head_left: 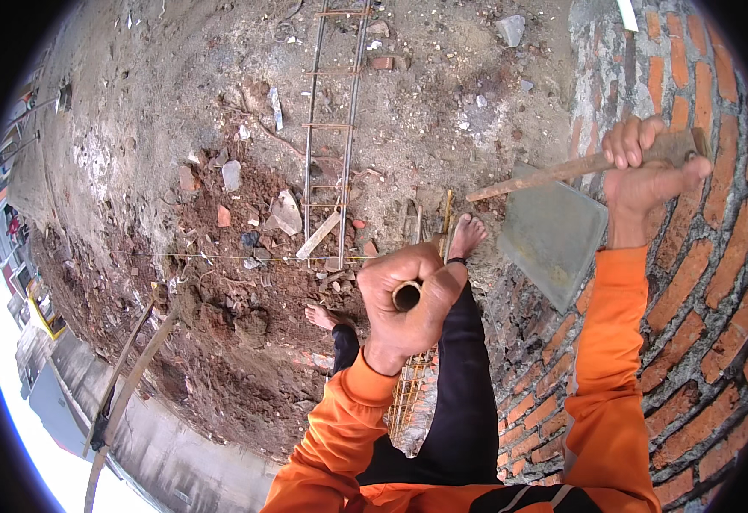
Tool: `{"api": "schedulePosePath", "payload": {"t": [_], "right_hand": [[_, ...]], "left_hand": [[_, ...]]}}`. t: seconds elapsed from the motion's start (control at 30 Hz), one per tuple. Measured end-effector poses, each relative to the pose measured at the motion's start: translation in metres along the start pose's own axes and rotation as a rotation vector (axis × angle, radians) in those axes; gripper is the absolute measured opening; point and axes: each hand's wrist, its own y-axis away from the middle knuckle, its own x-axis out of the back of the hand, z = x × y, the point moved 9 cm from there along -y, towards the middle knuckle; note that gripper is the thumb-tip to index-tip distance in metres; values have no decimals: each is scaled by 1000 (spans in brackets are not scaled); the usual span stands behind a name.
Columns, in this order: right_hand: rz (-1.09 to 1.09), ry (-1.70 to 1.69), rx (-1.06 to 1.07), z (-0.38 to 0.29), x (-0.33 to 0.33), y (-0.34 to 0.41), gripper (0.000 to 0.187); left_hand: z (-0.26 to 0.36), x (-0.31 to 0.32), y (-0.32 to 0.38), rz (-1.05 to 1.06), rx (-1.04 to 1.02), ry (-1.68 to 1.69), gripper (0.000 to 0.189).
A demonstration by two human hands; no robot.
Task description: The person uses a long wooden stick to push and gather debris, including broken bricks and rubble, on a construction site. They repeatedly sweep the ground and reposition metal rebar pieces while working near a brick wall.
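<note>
My left hand (406, 301) is closed around an upright hollow pole (407, 296). I look straight down into its round open end, and its material is not certain. At the right, my right hand (646, 173) grips the wide end of a tapered wooden stick (541, 174), whose thin end points left and slightly down. Just below the stick, a grey flat slab (553, 234) leans beside the brick wall (694, 308). My bare feet (467, 236) stand apart on the dirt beneath my hands.
A ladder-shaped steel rebar frame (329, 128) lies on the ground ahead. Between my legs is a rebar cage (409, 391). Broken bricks, a pale stone shard (285, 213) and loose soil (220, 320) lie left. A thin string (233, 257) crosses there, and tied poles (124, 391) rise at lower left.
</note>
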Motion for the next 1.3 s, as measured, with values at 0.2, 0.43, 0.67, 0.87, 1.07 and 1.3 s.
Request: {"api": "schedulePosePath", "payload": {"t": [0.2,0.43,0.67,0.87,1.07,1.3], "right_hand": [[-37,22,-54,34,-26,-79,71],[90,-5,-221,81,-52,-117,68],[-305,-252,-409,135,-40,-180,68],[1,70,-274,124,-66,-153,69],[-14,36,-296,135,-70,-167,69],[-47,34,-300,148,-72,-176,68]], "left_hand": [[-14,6,-49,137,5,2,28],[-11,9,-54,120,6,-24,32],[-12,3,-53,182,87,-48,29],[-10,3,-50,182,66,-63,28],[-12,4,-51,188,83,-37,26],[-13,-1,-51,144,105,-47,25]]}}
